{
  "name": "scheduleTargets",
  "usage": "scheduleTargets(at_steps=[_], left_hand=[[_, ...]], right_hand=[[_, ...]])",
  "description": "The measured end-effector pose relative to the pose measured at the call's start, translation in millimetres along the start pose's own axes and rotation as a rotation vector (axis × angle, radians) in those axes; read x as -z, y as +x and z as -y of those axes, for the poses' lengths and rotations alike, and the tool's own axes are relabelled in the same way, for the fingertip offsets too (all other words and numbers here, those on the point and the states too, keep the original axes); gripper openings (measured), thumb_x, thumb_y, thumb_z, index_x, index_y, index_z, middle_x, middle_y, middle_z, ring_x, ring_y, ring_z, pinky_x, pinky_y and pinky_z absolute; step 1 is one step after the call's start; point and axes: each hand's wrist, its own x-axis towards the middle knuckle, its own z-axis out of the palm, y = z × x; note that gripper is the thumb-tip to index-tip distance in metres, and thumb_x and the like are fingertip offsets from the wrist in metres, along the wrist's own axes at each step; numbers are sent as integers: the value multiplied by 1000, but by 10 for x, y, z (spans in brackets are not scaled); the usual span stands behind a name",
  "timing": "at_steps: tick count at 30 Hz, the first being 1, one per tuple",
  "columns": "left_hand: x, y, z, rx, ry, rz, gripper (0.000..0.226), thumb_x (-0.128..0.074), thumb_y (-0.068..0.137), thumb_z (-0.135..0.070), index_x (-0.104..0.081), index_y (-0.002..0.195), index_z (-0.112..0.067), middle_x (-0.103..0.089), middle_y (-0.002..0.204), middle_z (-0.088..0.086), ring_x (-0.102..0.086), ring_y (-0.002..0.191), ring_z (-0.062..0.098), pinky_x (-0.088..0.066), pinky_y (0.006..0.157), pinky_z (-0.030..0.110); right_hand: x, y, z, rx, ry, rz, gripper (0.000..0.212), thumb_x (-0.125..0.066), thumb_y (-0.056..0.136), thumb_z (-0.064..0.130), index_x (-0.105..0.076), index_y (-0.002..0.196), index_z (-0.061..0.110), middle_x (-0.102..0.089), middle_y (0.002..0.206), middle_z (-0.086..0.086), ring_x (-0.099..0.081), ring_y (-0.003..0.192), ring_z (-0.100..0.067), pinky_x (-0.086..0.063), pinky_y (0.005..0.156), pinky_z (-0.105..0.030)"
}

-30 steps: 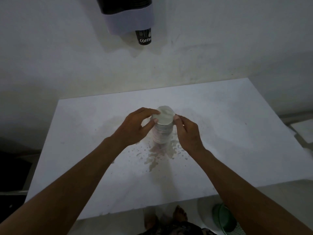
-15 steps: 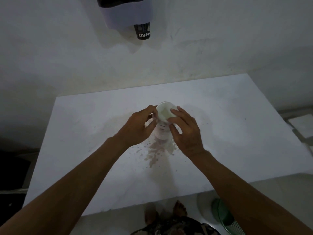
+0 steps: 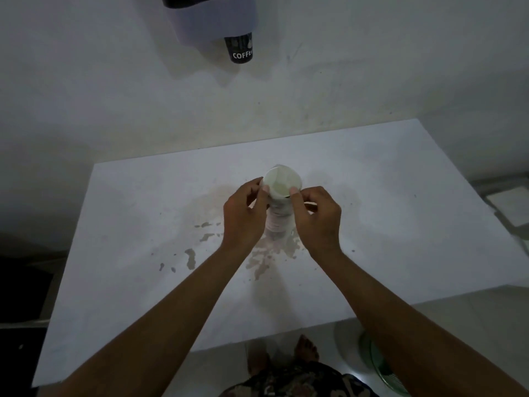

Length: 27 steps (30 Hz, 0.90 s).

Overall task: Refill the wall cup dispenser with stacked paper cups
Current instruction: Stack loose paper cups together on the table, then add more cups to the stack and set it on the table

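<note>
You are standing at a white tabletop (image 3: 386,224) with a stack of paper cups (image 3: 279,217) rising upright from its middle. The stack's base is sitting among brownish spill marks (image 3: 259,262) that are spreading toward 6 and 8 o'clock from it. The top cup (image 3: 282,181) is showing its open white mouth to the camera, and it is sitting slightly tilted on the cups below.

Your left hand (image 3: 243,217) is closing on the stack from 9 o'clock, with the thumb and fingertips pinching the rim of the top cup. Your right hand (image 3: 317,217) is coming in from 3 o'clock, its thumb and curled fingers pinching the same rim on the opposite side. Both forearms are reaching in from the bottom edge of the view.

At 12 o'clock, well apart from the stack, the wall cup dispenser (image 3: 211,21) is hanging on the pale wall (image 3: 372,67). A dark cup printed with "COFFEE" lettering (image 3: 240,50) is poking out of its bottom opening.

Below the near tabletop edge, at 6 o'clock, your bare feet (image 3: 306,346) are showing on the floor, and a green round object (image 3: 378,365) is lying at 5 o'clock.
</note>
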Motion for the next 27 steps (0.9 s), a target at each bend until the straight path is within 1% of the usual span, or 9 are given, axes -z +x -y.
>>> scheduleTargets(at_steps=[3, 6, 9, 11, 14, 16, 20, 24, 27], left_hand=[[-13, 5, 9, 50, -50, 17, 24, -53, 99, -31, -70, 105, -15, -71, 110, -11, -69, 101, 11, -58, 88, 42], [-9, 18, 30, 99, 11, 7, 22, -58, 96, -30, -69, 84, -15, -72, 103, -15, -69, 95, 9, -57, 88, 38], [-17, -23, 66, 53, 126, -52, 18, -66, 88, -19, -64, 72, -11, -73, 99, -8, -66, 91, 6, -55, 80, 32], [-14, -29, 40, 28, 116, -30, 6, -68, 88, -14, -63, 91, -13, -69, 105, -4, -65, 95, 8, -56, 79, 27], [20, 31, -31, -27, 65, 125, 55, -67, 89, -6, -43, 137, -21, -56, 134, -3, -57, 119, 9, -52, 96, 21], [32, 75, -57, -95, 139, 228, 67, -63, 90, -1, -35, 148, -18, -48, 148, -2, -47, 133, 12, -42, 108, 25], [44, 84, -32, -71, 70, 337, 67, -66, 92, -16, -34, 150, -21, -42, 152, -8, -39, 139, 6, -37, 113, 24], [45, 99, 17, -92, 57, 314, 77, -78, 73, -51, -44, 140, -34, -54, 138, -19, -49, 125, -6, -44, 100, 13], [46, 146, 80, -114, 98, 316, 76, -83, 72, -42, -50, 138, -26, -60, 132, -15, -54, 117, -6, -47, 94, 12]], right_hand=[[12, 168, 118, -261, -15, 9, 27, -72, 86, 40, -55, 95, 22, -64, 69, 6, -61, 65, -6, -49, 64, -20], [8, 269, 138, -262, -142, 49, 17, -67, 89, 39, -64, 102, 28, -68, 78, 7, -63, 73, -6, -50, 70, -19], [-48, 294, 144, -225, -184, -11, 13, -61, 93, 32, -72, 92, 25, -70, 96, 8, -60, 80, -4, -40, 67, -10], [-72, 324, 159, -334, -129, -45, 13, -60, 93, 30, -69, 86, 25, -70, 96, 8, -61, 85, -8, -44, 70, -16], [-38, 424, 204, -654, 206, 55, 16, -63, 94, 27, -69, 81, 21, -70, 91, 5, -65, 91, -16, -50, 78, -26], [4, 458, 228, -833, 369, 133, 15, -64, 94, 26, -70, 82, 19, -70, 90, 1, -62, 87, -16, -50, 77, -30], [18, 464, 155, -894, 407, 187, 12, -66, 93, 27, -73, 89, 18, -69, 89, 1, -61, 85, -14, -50, 72, -28], [45, 521, 99, -949, 396, 233, 8, -68, 89, 20, -74, 92, 15, -69, 78, 2, -61, 74, -12, -51, 68, -29], [59, 553, 84, -1054, 335, 270, 6, -68, 84, 12, -66, 79, 13, -59, 62, 1, -55, 61, -11, -50, 66, -29]])
